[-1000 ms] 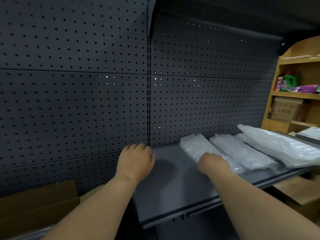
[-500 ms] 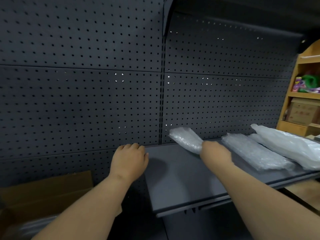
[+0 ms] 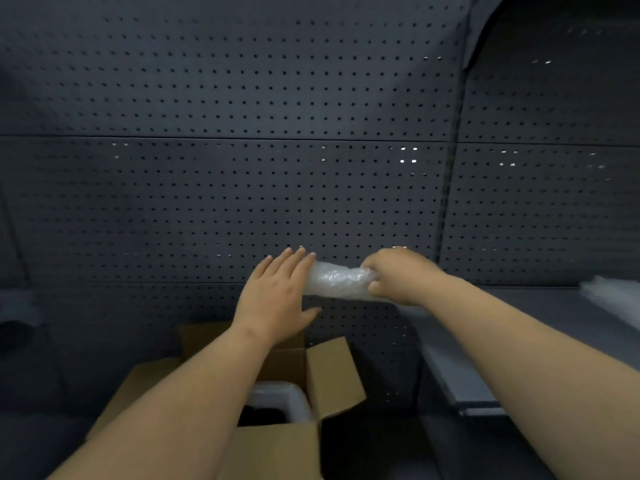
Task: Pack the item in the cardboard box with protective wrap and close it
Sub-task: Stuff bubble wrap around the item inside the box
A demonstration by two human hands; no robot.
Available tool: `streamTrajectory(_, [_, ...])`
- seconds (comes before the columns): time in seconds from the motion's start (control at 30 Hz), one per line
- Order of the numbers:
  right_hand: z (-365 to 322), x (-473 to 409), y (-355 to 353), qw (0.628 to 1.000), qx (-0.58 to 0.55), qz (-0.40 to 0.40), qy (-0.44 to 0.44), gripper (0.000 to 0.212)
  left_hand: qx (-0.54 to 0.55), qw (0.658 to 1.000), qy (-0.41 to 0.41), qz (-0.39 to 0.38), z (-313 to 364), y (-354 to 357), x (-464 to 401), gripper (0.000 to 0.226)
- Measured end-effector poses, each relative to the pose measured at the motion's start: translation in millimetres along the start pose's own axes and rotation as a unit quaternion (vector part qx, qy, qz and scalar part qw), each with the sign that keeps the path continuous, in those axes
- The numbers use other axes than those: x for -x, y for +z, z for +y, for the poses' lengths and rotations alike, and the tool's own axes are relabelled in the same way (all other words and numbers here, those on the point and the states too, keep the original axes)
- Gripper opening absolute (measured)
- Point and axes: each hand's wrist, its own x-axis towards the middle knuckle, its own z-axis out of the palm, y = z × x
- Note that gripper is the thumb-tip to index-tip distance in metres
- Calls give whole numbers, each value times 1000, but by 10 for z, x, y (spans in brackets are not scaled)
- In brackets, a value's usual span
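At the bottom centre of the frame the open brown cardboard box (image 3: 277, 441) sits with its flaps spread: one flap stands up at its right, another lies out to the lower left. Inside it, just left of the upright flap, a white rounded item with a dark opening (image 3: 277, 403) shows between the forearms; what it is cannot be told from this blurred, dim view.

Above the box, in the middle of the frame, the right hand (image 3: 398, 277) is closed around one end of a clear, crumpled bubble-wrap pouch (image 3: 337, 280), held roughly level in the air. The left hand (image 3: 277, 296) is spread flat, fingers together and thumb out, its fingertips touching or just beside the pouch's free end; it grips nothing yet.

The step in hand looks like bringing the wrap over to the box. To do it well, the left hand would best take the free end so the soft pouch is held at both ends, then open it out flat before it goes down, so the padding lies around the item rather than bunched on top. The upright right flap should be kept clear of the descent.

Further back, at the right edge, the dark grey metal shelf (image 3: 519, 306) carries more pale wrap (image 3: 613, 292). Behind everything stands the dark perforated back panel (image 3: 225, 185).
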Motion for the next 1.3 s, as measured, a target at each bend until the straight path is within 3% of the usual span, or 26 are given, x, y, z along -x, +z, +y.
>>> streamTrajectory(0.13, [-618,-216,155,998,-3,-25,-54,10,1,999,-20,-46,-611,-9,221,75])
streamTrajectory(0.27, [-1174,-406,341,996,-29,-43,-75,26,26,995,-40,-90,-1184,45,448,39])
streamTrajectory(0.37, [-1522,-494,463,996,-34,-43,-71,22,45,989,-59,-130,-1551,110,583,28])
streamTrajectory(0.43, [-1705,-532,568,996,-47,-52,-54,42,40,988,-54,-138,-1773,184,651,26])
streamTrajectory(0.57, [-1978,-624,917,994,-105,-8,-5,47,25,989,-51,-139,-2246,375,788,25])
streamTrajectory(0.7, [-2040,-587,1285,977,-173,50,112,69,5,986,-81,-144,-2609,544,875,17])
streamTrajectory(0.77, [-2020,-538,1496,969,-197,5,153,73,3,985,-101,-139,-2735,618,897,15])
streamTrajectory(0.87, [-2044,-436,1824,963,-143,-187,131,74,7,985,-107,-133,-2819,740,926,15])
streamTrajectory(0.93, [-2078,-379,2011,953,-101,-265,110,69,10,985,-104,-141,-2810,809,954,15])
streamTrajectory(1.07, [-2116,-371,2232,940,-58,-325,86,59,19,984,-89,-155,-2750,951,1042,15])
streamTrajectory(1.3, [-2156,-463,2274,928,-43,-362,74,42,38,980,-78,-177,-2619,1069,1069,18])
